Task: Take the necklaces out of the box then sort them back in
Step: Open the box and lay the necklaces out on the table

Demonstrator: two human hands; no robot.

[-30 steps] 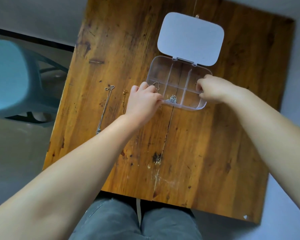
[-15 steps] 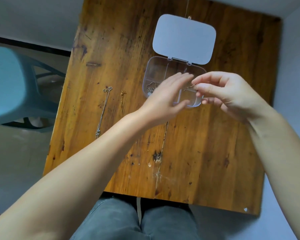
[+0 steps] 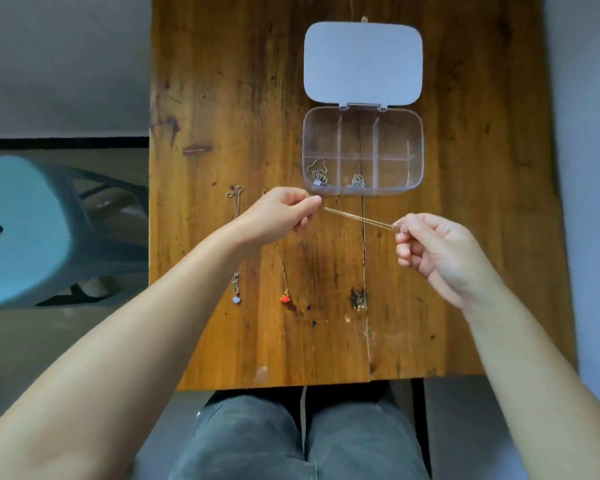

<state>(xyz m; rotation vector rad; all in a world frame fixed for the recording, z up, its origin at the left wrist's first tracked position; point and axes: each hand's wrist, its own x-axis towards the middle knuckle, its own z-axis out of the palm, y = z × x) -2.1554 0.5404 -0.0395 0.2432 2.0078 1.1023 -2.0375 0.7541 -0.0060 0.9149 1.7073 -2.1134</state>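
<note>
A clear plastic box (image 3: 415,152) with several compartments lies open on the wooden table (image 3: 447,271), its white lid (image 3: 362,62) folded back. Two silver necklaces sit bunched in its near-left (image 3: 319,178) and near-middle (image 3: 356,181) compartments. My left hand (image 3: 280,216) and my right hand (image 3: 437,251) each pinch one end of a thin gold necklace (image 3: 357,218), stretched taut between them just in front of the box. A silver necklace with a pale pendant (image 3: 236,289) and a gold necklace with a red pendant (image 3: 284,296) lie straight on the table to the left.
A pale blue plastic stool (image 3: 25,230) stands left of the table. My knees in grey trousers (image 3: 302,438) are under the table's near edge. A dark knot (image 3: 358,299) marks the wood near the middle crack.
Both hands have drawn back from the box toward me and spread apart, pulling a gold necklace out and stretching it between them. The camera view has shifted nearer.
</note>
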